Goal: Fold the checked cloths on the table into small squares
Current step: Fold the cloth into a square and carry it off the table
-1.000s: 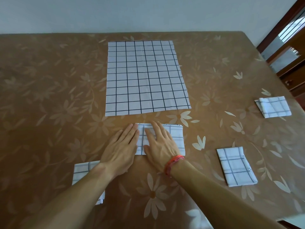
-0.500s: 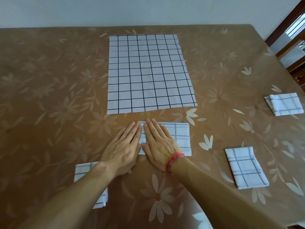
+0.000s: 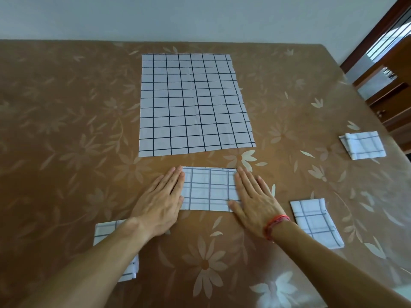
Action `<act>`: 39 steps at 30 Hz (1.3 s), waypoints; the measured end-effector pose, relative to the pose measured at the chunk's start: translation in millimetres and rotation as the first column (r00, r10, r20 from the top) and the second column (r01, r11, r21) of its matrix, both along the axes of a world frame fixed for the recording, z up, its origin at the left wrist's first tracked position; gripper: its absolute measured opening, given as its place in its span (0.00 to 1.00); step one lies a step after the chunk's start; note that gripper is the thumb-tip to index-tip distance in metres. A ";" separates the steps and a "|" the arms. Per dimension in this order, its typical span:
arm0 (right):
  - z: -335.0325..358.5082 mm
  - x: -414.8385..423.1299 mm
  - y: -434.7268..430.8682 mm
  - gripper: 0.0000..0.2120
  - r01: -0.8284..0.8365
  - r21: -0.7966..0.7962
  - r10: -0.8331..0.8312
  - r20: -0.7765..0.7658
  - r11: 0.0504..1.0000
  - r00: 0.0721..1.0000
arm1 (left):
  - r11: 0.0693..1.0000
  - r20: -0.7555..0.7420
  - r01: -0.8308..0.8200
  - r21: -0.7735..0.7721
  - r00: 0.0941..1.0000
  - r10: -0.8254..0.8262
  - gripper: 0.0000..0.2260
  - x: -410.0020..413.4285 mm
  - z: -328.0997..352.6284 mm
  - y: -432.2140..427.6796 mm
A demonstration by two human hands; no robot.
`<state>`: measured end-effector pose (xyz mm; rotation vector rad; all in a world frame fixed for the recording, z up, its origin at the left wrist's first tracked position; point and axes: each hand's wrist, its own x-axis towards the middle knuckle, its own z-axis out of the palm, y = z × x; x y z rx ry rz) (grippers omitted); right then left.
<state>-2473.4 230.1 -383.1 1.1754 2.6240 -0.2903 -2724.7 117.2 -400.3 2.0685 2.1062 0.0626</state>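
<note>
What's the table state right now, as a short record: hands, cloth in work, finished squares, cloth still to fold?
cloth in work: white folded cloth with dark checks, between the hands
left hand: flat, fingers straight, on its left end
right hand: flat, on its right end
finished: far-right folded square; near-right folded square; folded square under left forearm
to fold: large flat checked cloth, beyond the hands

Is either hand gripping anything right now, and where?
Nothing is gripped. The left hand and right hand lie flat with straight fingers, pressing the left and right ends of the folded cloth.
</note>
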 end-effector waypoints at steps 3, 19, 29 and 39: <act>1.7 -3.7 -2.2 0.36 0.012 -0.012 -0.013 -0.031 1.000 0.999 | 1.000 0.022 -0.006 -0.023 1.000 0.007 0.28 1.2 1.5 -0.3; 39.6 -50.1 43.0 0.46 0.195 -0.092 -0.204 -0.096 0.976 0.974 | 0.990 0.020 -0.034 -0.134 0.999 0.037 0.31 7.7 11.7 4.0; 46.5 -65.6 56.0 0.41 0.257 -0.293 -0.250 0.061 0.921 0.966 | 0.995 0.047 -0.028 -0.100 0.998 0.032 0.29 4.4 5.5 3.3; 52.6 -54.3 50.7 0.07 0.317 -0.407 -0.426 -0.213 0.857 0.879 | 0.989 0.062 -0.074 -0.128 0.995 0.082 0.26 7.4 15.8 7.9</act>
